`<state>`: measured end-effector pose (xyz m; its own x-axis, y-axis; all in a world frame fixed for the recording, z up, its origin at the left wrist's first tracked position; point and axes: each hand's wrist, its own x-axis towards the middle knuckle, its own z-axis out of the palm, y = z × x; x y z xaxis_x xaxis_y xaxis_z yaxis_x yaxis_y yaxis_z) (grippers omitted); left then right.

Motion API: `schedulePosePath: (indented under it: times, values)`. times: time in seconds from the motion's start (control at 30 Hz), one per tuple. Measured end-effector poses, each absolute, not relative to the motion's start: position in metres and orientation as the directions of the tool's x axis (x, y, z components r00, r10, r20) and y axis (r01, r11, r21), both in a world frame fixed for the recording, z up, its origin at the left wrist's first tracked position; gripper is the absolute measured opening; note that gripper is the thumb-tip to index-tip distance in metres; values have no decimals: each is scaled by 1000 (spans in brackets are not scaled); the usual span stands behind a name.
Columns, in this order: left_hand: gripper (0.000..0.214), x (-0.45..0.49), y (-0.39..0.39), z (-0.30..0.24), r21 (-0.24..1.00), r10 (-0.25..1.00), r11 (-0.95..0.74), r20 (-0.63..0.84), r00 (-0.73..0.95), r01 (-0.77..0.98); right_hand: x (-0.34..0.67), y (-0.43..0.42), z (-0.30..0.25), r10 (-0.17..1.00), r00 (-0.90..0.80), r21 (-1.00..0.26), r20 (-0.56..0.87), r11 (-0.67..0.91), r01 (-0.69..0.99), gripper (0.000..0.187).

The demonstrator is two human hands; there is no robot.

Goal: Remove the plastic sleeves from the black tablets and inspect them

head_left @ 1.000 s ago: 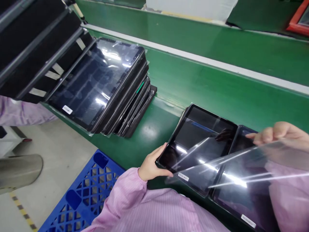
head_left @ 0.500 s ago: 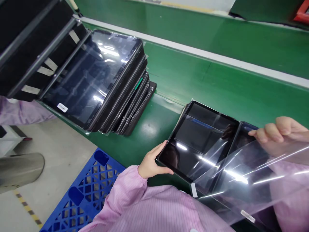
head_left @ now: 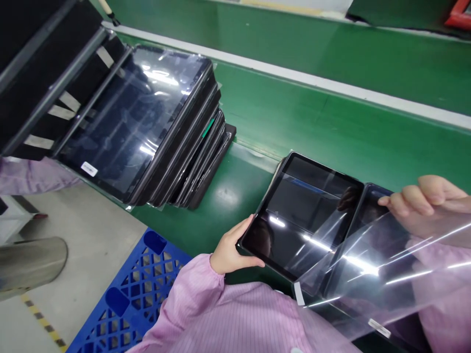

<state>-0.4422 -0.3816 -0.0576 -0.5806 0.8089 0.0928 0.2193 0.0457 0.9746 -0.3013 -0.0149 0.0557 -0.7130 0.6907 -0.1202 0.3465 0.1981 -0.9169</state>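
Note:
A black tablet [head_left: 294, 211] lies on the green table [head_left: 331, 127] in front of me, screen up. My left hand [head_left: 230, 247] grips its near left corner, thumb on the glass. My right hand [head_left: 423, 198] is closed on a clear protective film [head_left: 382, 264], which hangs peeled off to the right over a second tablet [head_left: 368, 215] beside the first. A small white tab [head_left: 299, 294] sits on the film's lower corner.
A leaning stack of several film-covered tablets [head_left: 147, 127] stands at the left against black trays [head_left: 40, 73]. A blue plastic pallet [head_left: 128, 299] lies on the floor below. Another person's pink sleeve [head_left: 29, 174] shows at far left.
The film has been pulled off the first tablet's screen toward the right and now hangs clear of most of it. My left hand has stayed on the corner.

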Motion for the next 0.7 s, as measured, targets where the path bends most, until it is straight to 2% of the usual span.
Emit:
schedulePosePath:
  times: [0.1, 0.2, 0.33, 0.47, 0.57, 0.7]
  values:
    - [105, -441, -383, -56, 969, 812, 54, 98, -575, 242, -298, -21, 58, 633, -739, -971, -233, -106, 215, 28]
    - [103, -438, -386, -58, 966, 813, 77, 83, -576, 248, -296, -21, 53, 614, -768, -983, -181, -102, 150, 21]
    - [97, -435, -391, -64, 977, 815, 59, 72, -575, 206, -296, -16, 48, 528, -826, -980, -198, -92, 176, 18]
    - [91, -437, -395, -67, 999, 819, 40, -13, -573, 35, -299, -19, 53, 475, -851, -975, -223, -129, 183, 21]
    - [87, -440, -393, -65, 992, 820, 23, -91, -566, -126, -299, -23, 56, 385, -897, -973, -215, -165, 162, 21]
    - [72, -443, -390, -59, 981, 801, 65, -162, -576, -184, -296, -29, 55, 277, -941, -971, -197, -186, 149, 16]
